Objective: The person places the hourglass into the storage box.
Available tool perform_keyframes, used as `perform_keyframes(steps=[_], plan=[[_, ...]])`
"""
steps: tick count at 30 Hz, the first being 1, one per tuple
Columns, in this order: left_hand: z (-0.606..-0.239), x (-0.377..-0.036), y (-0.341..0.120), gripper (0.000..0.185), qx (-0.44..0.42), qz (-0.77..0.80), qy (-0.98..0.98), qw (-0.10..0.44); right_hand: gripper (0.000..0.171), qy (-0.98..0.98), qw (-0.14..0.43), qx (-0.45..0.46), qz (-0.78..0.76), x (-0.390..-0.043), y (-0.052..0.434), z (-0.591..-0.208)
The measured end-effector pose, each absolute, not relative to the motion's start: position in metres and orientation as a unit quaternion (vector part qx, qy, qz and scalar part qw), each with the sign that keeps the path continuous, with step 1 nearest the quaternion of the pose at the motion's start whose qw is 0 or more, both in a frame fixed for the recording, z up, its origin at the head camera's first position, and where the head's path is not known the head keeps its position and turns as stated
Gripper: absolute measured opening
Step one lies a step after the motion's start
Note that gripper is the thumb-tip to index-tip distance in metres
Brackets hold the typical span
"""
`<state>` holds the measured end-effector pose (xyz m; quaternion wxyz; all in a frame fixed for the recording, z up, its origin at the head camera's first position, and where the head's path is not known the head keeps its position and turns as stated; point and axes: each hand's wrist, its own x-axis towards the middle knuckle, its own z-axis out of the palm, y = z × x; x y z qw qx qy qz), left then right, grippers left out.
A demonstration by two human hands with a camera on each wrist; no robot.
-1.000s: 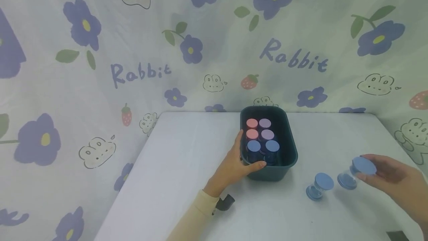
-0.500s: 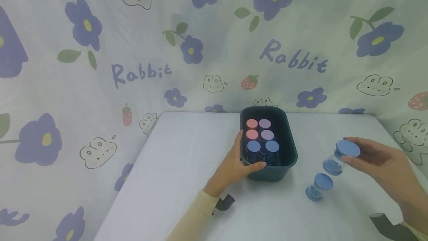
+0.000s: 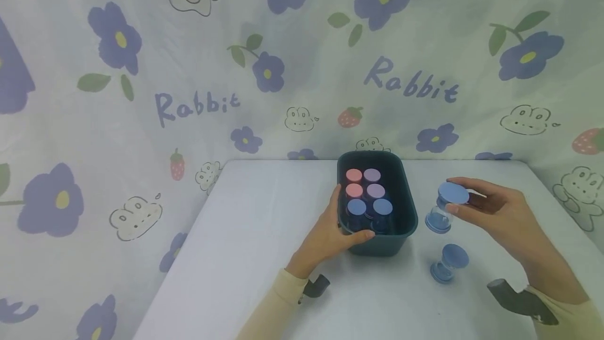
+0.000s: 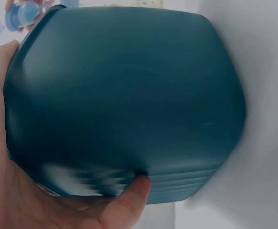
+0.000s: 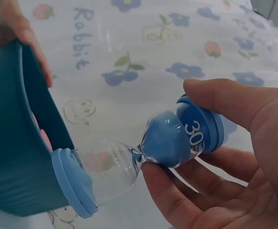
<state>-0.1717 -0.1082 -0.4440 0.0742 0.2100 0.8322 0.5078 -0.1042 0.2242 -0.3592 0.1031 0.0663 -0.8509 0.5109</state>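
A dark teal bin [image 3: 406,214] [image 4: 129,95] [image 5: 15,143] stands on the white table and holds several hourglass timers with pink, lilac and blue caps [image 3: 362,190]. My left hand [image 3: 330,230] [image 4: 15,200] grips the bin's near left corner, thumb over the front rim. My right hand [image 3: 491,209] [image 5: 224,162] holds a blue sand timer [image 3: 445,206] [image 5: 148,152] tilted in the air just right of the bin, fingers round its upper end marked 30. Another blue timer [image 3: 447,264] stands on the table below it.
The white table [image 3: 255,235] is backed by a flower and rabbit print cloth [image 3: 189,67] that hangs behind and to both sides. Dark wrist straps [image 3: 516,298] show at both cuffs. Bare tabletop lies left of the bin.
My right hand has carried the blue timer up and to the left, from the table's right side to beside the bin. The left hand and the bin have stayed put.
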Motion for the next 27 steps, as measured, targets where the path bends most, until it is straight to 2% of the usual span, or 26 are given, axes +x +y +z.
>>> perform_keyframes(steps=[11, 27], plan=[[-0.445, -0.175, -0.108, 0.116, 0.228, 0.506, 0.829, 0.072, 0.050, -0.854, 0.090, 0.088, 0.504, -0.124, 0.189, -0.348], [-0.445, -0.176, -0.109, 0.115, 0.240, 0.503, 0.827, 0.075, 0.050, -0.843, 0.034, 0.099, 0.528, -0.148, 0.146, -0.350]])
